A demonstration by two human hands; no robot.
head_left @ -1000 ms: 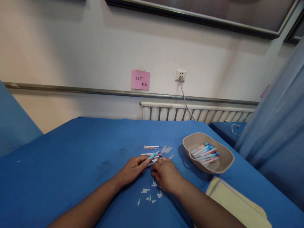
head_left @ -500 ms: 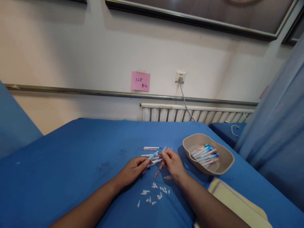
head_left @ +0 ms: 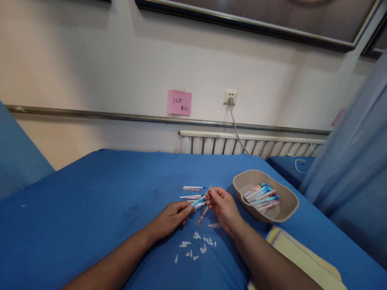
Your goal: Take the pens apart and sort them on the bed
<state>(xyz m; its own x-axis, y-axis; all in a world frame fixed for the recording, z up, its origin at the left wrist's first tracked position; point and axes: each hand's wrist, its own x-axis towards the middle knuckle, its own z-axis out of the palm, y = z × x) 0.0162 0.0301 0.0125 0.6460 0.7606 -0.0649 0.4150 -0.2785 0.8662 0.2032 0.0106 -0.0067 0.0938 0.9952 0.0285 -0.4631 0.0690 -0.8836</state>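
Note:
My left hand rests on the blue cloth and pinches a light blue pen part between thumb and fingers. My right hand is lifted slightly and holds a thin pinkish pen piece that hangs down and to the left. The two hands are close together, tips almost meeting. Just beyond them lie a few loose pens and refills. Small white caps are scattered on the cloth in front of my hands.
A beige tray at the right holds several finished blue and pink pens. A folded yellow cloth lies at the near right. The blue-covered table reaches to a wall with a radiator. A blue curtain hangs at right.
My right hand rose from the cloth near the white caps and moved away from me with a pinkish pen piece. The left hand stayed put, still holding the blue part.

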